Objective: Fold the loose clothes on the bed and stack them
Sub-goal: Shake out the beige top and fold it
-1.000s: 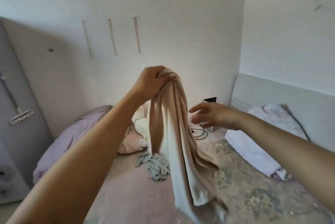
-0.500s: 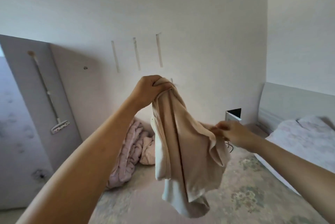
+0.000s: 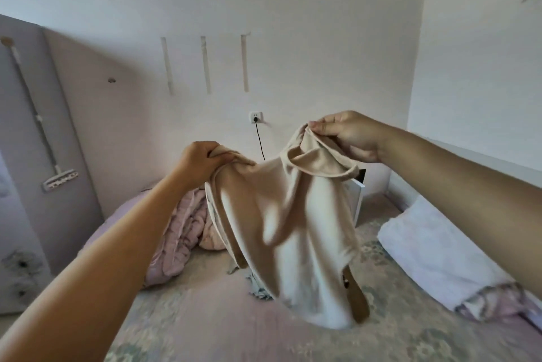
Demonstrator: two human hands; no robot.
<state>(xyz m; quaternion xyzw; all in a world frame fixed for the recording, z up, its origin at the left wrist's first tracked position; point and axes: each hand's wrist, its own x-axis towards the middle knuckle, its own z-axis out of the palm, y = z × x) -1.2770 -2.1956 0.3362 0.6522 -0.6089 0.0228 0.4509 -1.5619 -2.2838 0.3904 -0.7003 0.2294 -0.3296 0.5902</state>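
The bed (image 3: 223, 329) fills the bottom of the frame, a pink quilt (image 3: 184, 232) bunched at left centre and a white pillow (image 3: 434, 256) at the right edge. In the centre I hold a beige garment (image 3: 287, 226) up above the bed. My left hand (image 3: 199, 165) is fisted around one top corner; my right hand (image 3: 349, 136), higher, pinches its collar edge.
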